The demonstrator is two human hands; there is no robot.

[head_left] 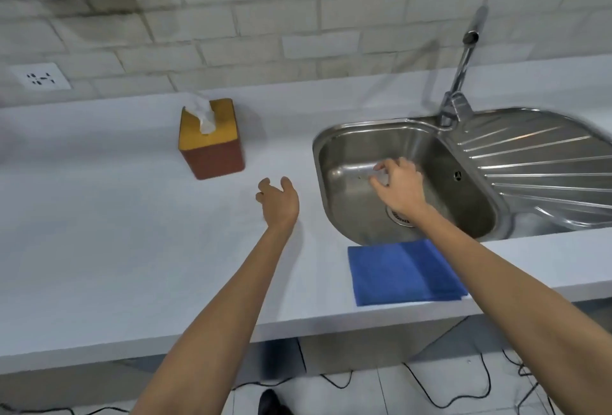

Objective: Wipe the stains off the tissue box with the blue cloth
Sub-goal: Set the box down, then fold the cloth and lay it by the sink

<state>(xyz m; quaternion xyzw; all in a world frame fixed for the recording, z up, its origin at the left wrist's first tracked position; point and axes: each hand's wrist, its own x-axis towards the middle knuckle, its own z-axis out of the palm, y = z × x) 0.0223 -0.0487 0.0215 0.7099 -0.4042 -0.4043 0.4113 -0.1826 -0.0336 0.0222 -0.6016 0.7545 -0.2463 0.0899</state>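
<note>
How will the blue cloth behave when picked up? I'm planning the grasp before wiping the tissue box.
The blue cloth lies folded flat at the counter edge, so it will probably be limp and unfold or droop when lifted by one corner. It looks thin, so likely light. A pinch through all the layers should keep it together.

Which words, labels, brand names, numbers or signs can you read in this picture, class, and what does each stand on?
None can be read.
Drain ring in the sink: dark marks at, too blurred to read and partly hidden by the right forearm.
Tissue box: no print visible.
Blue cloth: no label visible.
</note>
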